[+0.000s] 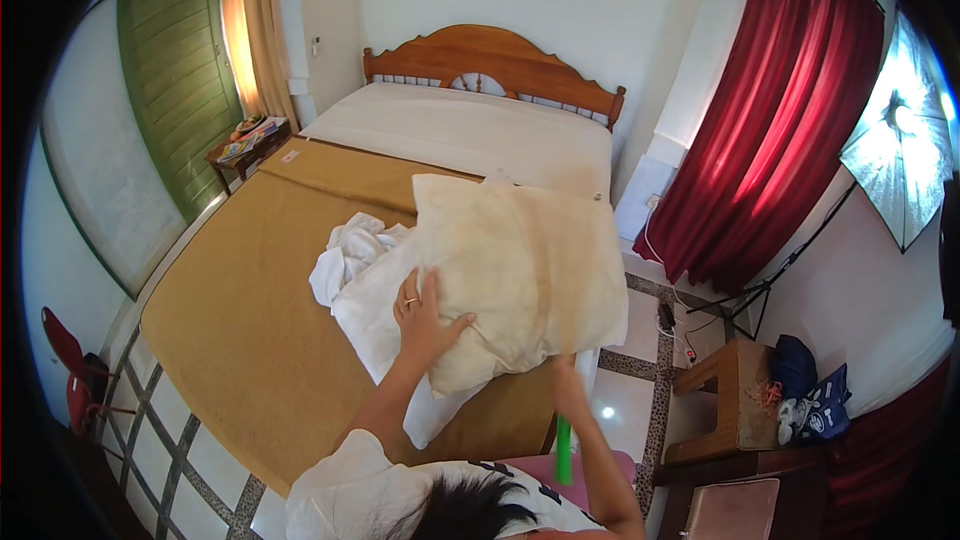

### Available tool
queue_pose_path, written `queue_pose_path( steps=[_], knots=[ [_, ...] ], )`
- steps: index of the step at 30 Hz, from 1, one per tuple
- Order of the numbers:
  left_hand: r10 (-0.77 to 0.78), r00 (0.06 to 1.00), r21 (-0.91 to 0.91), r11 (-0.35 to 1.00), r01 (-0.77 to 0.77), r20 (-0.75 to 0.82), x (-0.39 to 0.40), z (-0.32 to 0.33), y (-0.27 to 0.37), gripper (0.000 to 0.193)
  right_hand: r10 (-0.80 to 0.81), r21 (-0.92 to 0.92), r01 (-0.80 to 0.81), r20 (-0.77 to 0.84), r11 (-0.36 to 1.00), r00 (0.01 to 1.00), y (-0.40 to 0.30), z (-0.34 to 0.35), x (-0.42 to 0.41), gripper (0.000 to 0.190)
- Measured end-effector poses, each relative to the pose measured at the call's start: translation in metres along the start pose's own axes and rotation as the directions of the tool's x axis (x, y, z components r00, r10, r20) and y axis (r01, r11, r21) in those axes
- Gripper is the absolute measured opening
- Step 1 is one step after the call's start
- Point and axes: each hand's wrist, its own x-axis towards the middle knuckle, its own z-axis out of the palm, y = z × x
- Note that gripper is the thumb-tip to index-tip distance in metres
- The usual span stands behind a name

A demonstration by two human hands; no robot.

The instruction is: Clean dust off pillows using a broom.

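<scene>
A cream, faintly stained pillow (480,255) lies before me, on top of a white pillow (379,330) on the bed. My left hand (426,319) rests on its near left part with fingers spread, a ring on one finger. At the pillow's near right edge, my right hand (570,390) grips a hand broom (564,450) by its green handle. The broom's tan bristle end is a motion blur across the pillow's right part. Bunched white cloth (356,247) sits beside the pillows, on a mustard-brown blanket (247,292).
A carved wooden headboard (487,56) stands beyond the white sheet (450,116). To the right are a red curtain (780,112), a lit softbox (904,135) on a stand, floor cables, and a wooden stool (754,382) bearing bags. A small side table (232,161) stands left.
</scene>
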Motion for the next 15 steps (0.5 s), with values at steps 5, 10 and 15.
queue_pose_path(
  steps=[5,10,15],
  knots=[
    [-0.271,0.920,-0.317,0.879,0.356,0.282,-0.037,0.039,-0.094,0.107,0.142,0.032,-0.172,0.423,0.985,0.895,-0.089,-0.015,-0.005,0.038],
    [-0.259,0.925,-0.364,0.863,0.351,0.279,-0.035,0.039,-0.059,0.114,0.427,0.349,-0.398,-0.007,0.848,0.904,-0.040,-0.022,0.010,0.041],
    [-0.068,0.997,-0.248,0.966,0.072,0.024,0.006,0.013,-0.018,0.099,0.348,0.023,-0.387,0.390,0.922,0.852,-0.062,0.004,-0.029,0.043]
  ],
)
